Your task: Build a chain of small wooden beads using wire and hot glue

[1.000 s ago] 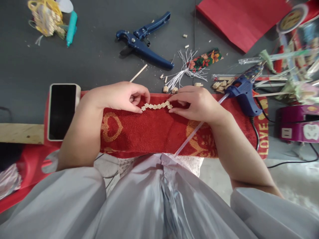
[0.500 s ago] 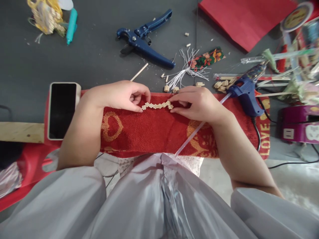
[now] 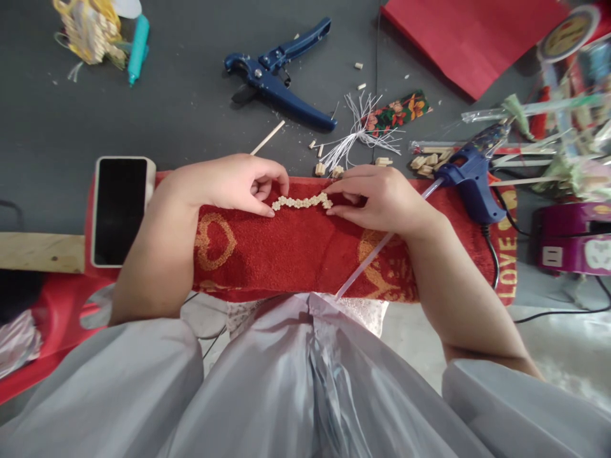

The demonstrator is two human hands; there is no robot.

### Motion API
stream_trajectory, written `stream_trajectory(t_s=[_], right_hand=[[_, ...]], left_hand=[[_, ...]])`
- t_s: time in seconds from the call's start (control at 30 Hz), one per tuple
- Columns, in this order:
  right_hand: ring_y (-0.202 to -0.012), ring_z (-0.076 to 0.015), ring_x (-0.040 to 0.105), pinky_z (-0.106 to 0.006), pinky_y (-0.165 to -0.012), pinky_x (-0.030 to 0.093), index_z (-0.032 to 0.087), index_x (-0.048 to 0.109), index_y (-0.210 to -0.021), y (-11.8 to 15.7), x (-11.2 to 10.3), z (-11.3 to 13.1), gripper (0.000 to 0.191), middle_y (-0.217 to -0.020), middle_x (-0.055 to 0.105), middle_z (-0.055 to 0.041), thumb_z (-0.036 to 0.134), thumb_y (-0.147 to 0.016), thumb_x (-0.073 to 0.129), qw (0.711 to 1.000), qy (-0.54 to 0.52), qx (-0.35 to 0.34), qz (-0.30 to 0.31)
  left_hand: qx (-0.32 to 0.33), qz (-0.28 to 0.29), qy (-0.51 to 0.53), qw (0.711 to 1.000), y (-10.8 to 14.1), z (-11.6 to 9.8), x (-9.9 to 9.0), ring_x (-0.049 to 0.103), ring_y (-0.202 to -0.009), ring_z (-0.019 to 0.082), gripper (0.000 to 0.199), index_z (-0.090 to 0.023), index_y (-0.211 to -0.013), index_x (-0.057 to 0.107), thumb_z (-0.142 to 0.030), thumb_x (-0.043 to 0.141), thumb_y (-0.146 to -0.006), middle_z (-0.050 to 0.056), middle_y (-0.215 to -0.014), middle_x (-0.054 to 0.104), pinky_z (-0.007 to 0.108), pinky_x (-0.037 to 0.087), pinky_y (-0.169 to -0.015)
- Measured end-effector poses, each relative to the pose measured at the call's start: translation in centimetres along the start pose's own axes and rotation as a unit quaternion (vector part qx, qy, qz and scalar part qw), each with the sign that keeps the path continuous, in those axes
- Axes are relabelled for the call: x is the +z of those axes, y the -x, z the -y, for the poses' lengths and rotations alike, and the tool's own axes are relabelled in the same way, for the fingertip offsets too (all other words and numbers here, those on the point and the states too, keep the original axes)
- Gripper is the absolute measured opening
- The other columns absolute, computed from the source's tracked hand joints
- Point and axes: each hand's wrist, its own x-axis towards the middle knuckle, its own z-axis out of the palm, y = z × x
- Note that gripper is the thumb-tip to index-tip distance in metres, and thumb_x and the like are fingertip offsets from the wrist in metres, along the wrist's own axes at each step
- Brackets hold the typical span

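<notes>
Forearms (image 3: 160, 248) reach over a red towel (image 3: 272, 254), left hand (image 3: 233, 184) and right hand (image 3: 377, 197) facing, fingertips (image 3: 268, 211) narrowly parted at opposite ends of a pale knobbly strip (image 3: 300, 203) between, pinched or merely touched I cannot tell, with a blue cutter (image 3: 281, 95) beyond and a glue stick (image 3: 361, 268) passing under the right wrist (image 3: 422, 213).

I read the towel (image 3: 281, 254) as rough, matt terry cloth and the knobbly strip (image 3: 300, 203) as matt, wood-like pieces. The pipe cutter (image 3: 281, 95) looks smooth, with a soft sheen. I take the glue gun (image 3: 470, 184) for smooth plastic, its glue stick (image 3: 365, 264) for translucent plastic, the red sheet (image 3: 472, 41) for matt paper, the plank (image 3: 38, 252) for bare wood.
</notes>
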Motion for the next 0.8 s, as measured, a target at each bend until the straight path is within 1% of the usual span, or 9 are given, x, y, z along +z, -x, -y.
stream_trajectory(t_s=[0.13, 0.37, 0.5, 0.67, 0.8], right_hand=[[-0.074, -0.017, 0.063, -0.03, -0.067, 0.045, 0.018, 0.077, -0.101, 0.03, 0.05, -0.1, 0.02, -0.085, 0.073, -0.0054, 0.032, -0.093, 0.064, 1.0, -0.006, -0.008, -0.007], [-0.076, -0.0184, 0.064, -0.031, -0.068, 0.047, 0.022, 0.077, -0.102, -0.02, -0.18, 0.09, 0.02, -0.088, 0.074, -0.0052, 0.033, -0.093, 0.062, 1.0, 0.006, 0.009, 0.012], [-0.076, -0.0186, 0.065, -0.031, -0.069, 0.047, 0.02, 0.076, -0.102, -0.04, -0.2, 0.21, 0.021, -0.087, 0.074, -0.0056, 0.031, -0.093, 0.062, 1.0, 0.009, 0.007, 0.014], [-0.075, -0.0181, 0.064, -0.03, -0.068, 0.046, 0.019, 0.077, -0.1, -0.04, -0.02, 0.24, 0.021, -0.084, 0.073, -0.0059, 0.03, -0.092, 0.062, 1.0, 0.005, -0.006, -0.006], [-0.073, -0.0172, 0.062, -0.03, -0.069, 0.045, 0.021, 0.076, -0.098, -0.04, 0.07, 0.23, 0.018, -0.08, 0.071, -0.0035, 0.031, -0.091, 0.064, 1.0, 0.002, 0.011, -0.005]], left_hand=[[-0.017, 0.004, -0.025, 1.0, 0.2, -0.64, -0.1, 0.055, -0.066, 0.014, 0.033, -0.021, -0.106, 0.067, -0.038, 0.07, -0.077, -0.001, -0.073, 0.06, 0.028, 0.037, -0.065], [-0.035, 0.006, -0.039, 0.999, 0.42, -1.06, -0.04, 0.056, -0.069, 0.015, 0.036, -0.021, -0.11, 0.067, -0.039, 0.068, -0.078, 0.0, -0.076, 0.062, 0.028, 0.038, -0.068], [-0.033, 0.006, -0.044, 0.998, 0.43, -1.01, -0.05, 0.056, -0.069, 0.014, 0.036, -0.021, -0.11, 0.067, -0.04, 0.067, -0.079, 0.0, -0.076, 0.062, 0.028, 0.038, -0.068], [-0.026, 0.003, -0.042, 0.999, 0.41, -0.96, -0.07, 0.055, -0.066, 0.013, 0.034, -0.021, -0.107, 0.067, -0.039, 0.068, -0.079, -0.001, -0.075, 0.062, 0.027, 0.037, -0.066], [-0.012, -0.002, -0.04, 0.999, 0.42, -1.03, -0.1, 0.054, -0.064, 0.013, 0.03, -0.021, -0.104, 0.067, -0.037, 0.068, -0.078, -0.002, -0.072, 0.061, 0.026, 0.037, -0.064]])
